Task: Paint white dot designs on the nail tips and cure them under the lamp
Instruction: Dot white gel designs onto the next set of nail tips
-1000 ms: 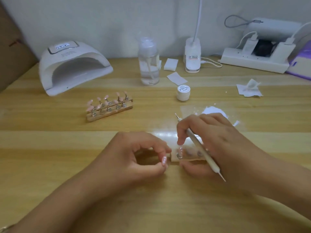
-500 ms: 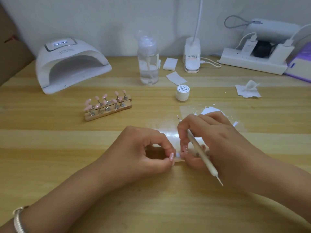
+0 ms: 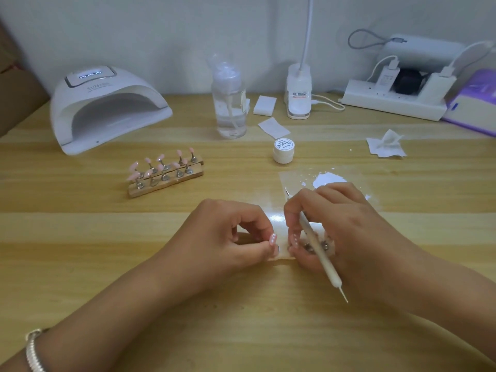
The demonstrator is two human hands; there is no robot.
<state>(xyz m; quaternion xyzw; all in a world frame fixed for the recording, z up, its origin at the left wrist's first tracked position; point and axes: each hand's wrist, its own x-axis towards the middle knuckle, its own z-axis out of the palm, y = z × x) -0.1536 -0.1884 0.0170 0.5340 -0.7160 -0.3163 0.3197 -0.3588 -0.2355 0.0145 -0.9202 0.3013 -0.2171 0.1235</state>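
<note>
While your left hand (image 3: 230, 237) pinches a dotted nail tip (image 3: 273, 238) between thumb and forefinger, other fingers curled in, your right hand (image 3: 338, 226) has the dotting pen (image 3: 328, 267) tucked through its curled fingers, with a thin end sticking out each side. That hand's forefinger and thumb also close on a second dotted tip (image 3: 295, 239), which stands on a wooden strip (image 3: 281, 255) mostly hidden under the hand. Both hands are well in front of the curing lamp (image 3: 107, 108) and off to its right, low over the counter (image 3: 134, 264). Just in front of the lamp sits a rack of pink tips (image 3: 165, 174). Further right of the lamp you've got the white paint jar (image 3: 283, 151), and past that a clear sheet smeared with white paint (image 3: 327, 179).
</note>
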